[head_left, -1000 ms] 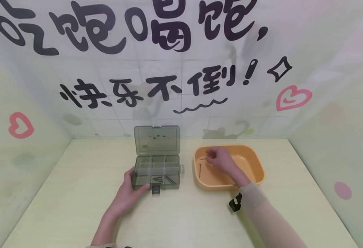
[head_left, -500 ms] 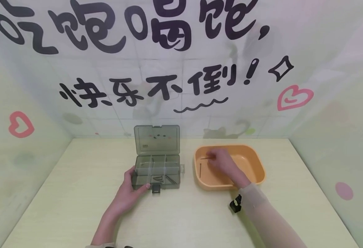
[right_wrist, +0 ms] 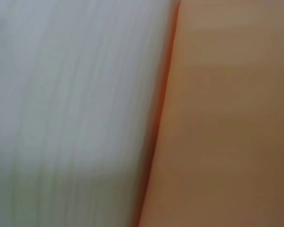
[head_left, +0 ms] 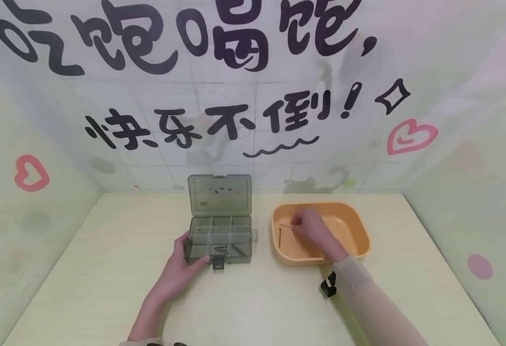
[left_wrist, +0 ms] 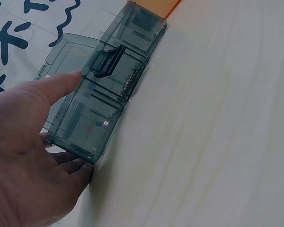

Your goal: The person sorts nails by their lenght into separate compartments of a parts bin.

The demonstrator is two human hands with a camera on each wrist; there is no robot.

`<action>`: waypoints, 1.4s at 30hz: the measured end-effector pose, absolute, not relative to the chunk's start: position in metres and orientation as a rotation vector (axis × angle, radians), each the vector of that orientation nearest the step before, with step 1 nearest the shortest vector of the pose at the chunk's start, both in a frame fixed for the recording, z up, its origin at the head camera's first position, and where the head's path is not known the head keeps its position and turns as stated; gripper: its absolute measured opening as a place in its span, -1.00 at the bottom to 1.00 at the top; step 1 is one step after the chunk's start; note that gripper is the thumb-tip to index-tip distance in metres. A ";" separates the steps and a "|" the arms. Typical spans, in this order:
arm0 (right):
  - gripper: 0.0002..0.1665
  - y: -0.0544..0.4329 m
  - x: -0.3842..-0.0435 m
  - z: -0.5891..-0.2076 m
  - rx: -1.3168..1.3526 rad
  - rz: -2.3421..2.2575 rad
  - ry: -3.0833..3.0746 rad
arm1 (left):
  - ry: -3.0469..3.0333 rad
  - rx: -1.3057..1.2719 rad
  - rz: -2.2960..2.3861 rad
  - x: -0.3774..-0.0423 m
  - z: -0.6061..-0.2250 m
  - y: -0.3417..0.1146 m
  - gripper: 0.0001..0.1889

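Observation:
A translucent grey-green compartment box (head_left: 198, 251) stands on the table with its lid (head_left: 220, 194) raised. My left hand (head_left: 176, 274) grips its left end, thumb on the front wall and fingers around the side, as the left wrist view also shows. Dark screws (head_left: 221, 249) lie in the front middle compartment and more screws (head_left: 238, 250) in the front right one. Inside the orange tray (head_left: 364, 233), my right hand (head_left: 313, 228) pinches a thin screw (head_left: 285, 225) that sticks out leftward from its fingertips. Another screw (head_left: 279, 238) lies on the tray floor just left of that hand.
The front latch (head_left: 218, 262) of the box hangs down, and a side latch (head_left: 254, 235) juts toward the tray. Pale table surface (head_left: 261, 298) extends in front. Printed walls rise at the back and sides. The right wrist view shows only table and the tray's wall (right_wrist: 227, 118).
The screw at my right fingertips has shifted slightly in angle and dipped a little, with the right hand moving only slightly. The left hand and the box stay in place.

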State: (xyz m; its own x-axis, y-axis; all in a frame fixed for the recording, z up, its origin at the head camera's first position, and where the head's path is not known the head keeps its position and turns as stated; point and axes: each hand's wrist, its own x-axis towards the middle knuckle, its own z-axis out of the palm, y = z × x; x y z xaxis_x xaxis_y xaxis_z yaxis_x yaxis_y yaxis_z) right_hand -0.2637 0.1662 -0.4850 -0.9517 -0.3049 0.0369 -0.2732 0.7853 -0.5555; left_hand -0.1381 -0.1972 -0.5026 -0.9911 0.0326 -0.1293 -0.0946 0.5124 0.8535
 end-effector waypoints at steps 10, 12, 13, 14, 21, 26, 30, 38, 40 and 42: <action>-0.84 0.165 -0.262 -0.487 -0.540 -0.870 2.899 | 2.620 -0.063 1.482 -0.138 -0.503 -0.197 0.05; -0.84 0.165 -0.261 -0.486 -0.525 -0.866 2.896 | 2.622 -0.065 1.478 -0.138 -0.502 -0.197 0.04; -0.84 0.164 -0.261 -0.487 -0.519 -0.860 2.896 | 2.623 -0.066 1.478 -0.138 -0.502 -0.197 0.04; -0.84 0.164 -0.261 -0.487 -0.519 -0.854 2.898 | 2.622 -0.067 1.481 -0.138 -0.503 -0.197 0.04; -0.83 0.164 -0.261 -0.489 -0.541 -0.835 2.887 | 2.622 -0.075 1.471 -0.137 -0.503 -0.197 0.05; -0.83 0.165 -0.259 -0.485 -0.524 -0.875 2.851 | 2.619 -0.059 1.482 -0.138 -0.502 -0.197 0.05; -0.85 0.167 -0.258 -0.484 -0.544 -0.904 2.841 | 2.618 -0.055 1.486 -0.138 -0.502 -0.197 0.05; -0.90 0.166 -0.254 -0.477 -0.486 -0.990 2.823 | 2.620 -0.051 1.494 -0.138 -0.504 -0.197 0.05; -0.90 0.166 -0.253 -0.476 -0.474 -1.027 2.809 | 2.616 -0.054 1.496 -0.138 -0.504 -0.197 0.05; -0.91 0.167 -0.252 -0.475 -0.484 -1.054 2.801 | 2.613 -0.059 1.495 -0.138 -0.504 -0.197 0.06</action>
